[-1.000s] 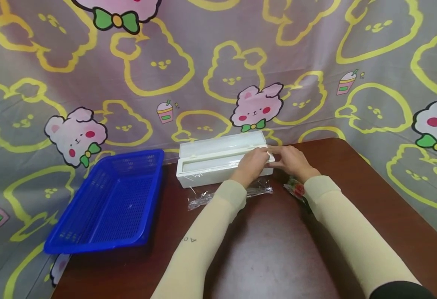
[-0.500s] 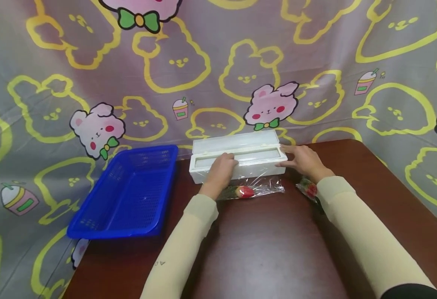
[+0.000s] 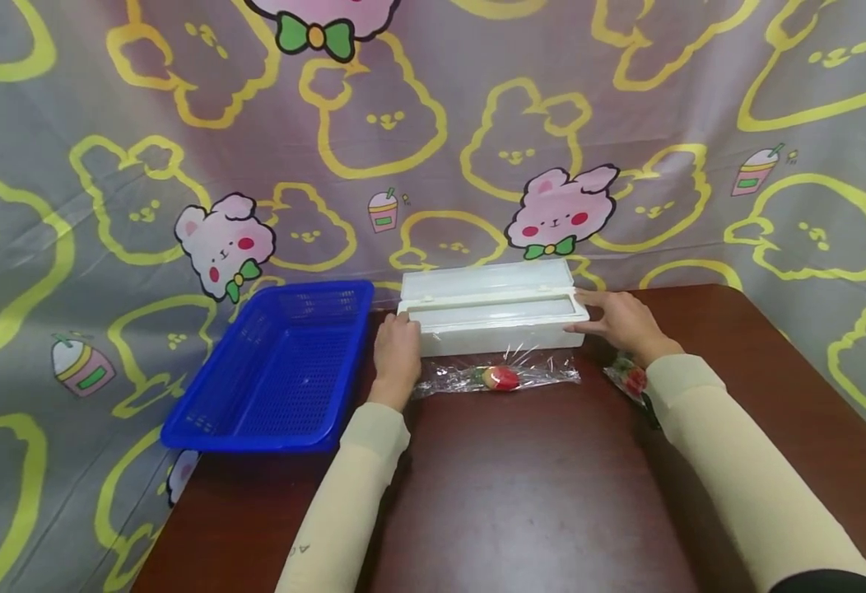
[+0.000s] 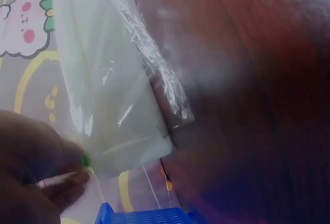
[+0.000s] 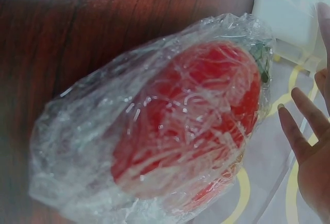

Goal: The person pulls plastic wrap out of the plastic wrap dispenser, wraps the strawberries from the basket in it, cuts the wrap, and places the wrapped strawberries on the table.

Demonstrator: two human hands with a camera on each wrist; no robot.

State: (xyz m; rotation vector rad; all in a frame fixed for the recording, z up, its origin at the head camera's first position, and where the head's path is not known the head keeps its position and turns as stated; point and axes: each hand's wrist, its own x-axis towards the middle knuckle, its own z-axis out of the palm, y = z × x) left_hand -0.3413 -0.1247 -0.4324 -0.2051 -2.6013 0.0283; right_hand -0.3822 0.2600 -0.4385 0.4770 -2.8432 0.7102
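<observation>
A long white cling film box [image 3: 495, 336] stands against the patterned cloth with its lid [image 3: 488, 280] raised. My left hand [image 3: 398, 350] has its fingers curled at the box's left front corner; whatever small part they pinch there is hidden. Around the right end my right hand [image 3: 626, 321] holds the box, thumb in front and fingers toward the back. Clear film [image 3: 544, 369] hangs down the front and lies crumpled on the table, round a red and pale strawberry-like fruit [image 3: 501, 378]. Beside my right forearm sits another red fruit in film [image 3: 635, 380], filling much of the right wrist view.
A blue perforated plastic basket [image 3: 362, 362] stands left of the box. Both rest on a dark brown wooden table [image 3: 529, 486]. Behind hangs a grey cloth [image 3: 477, 107] with yellow outlines and pink cartoon faces.
My left hand has moved from the right end along the box's front edge to its left corner, uncovering the strawberry-like fruit. My right hand stays at the right end. The head view has turned left.
</observation>
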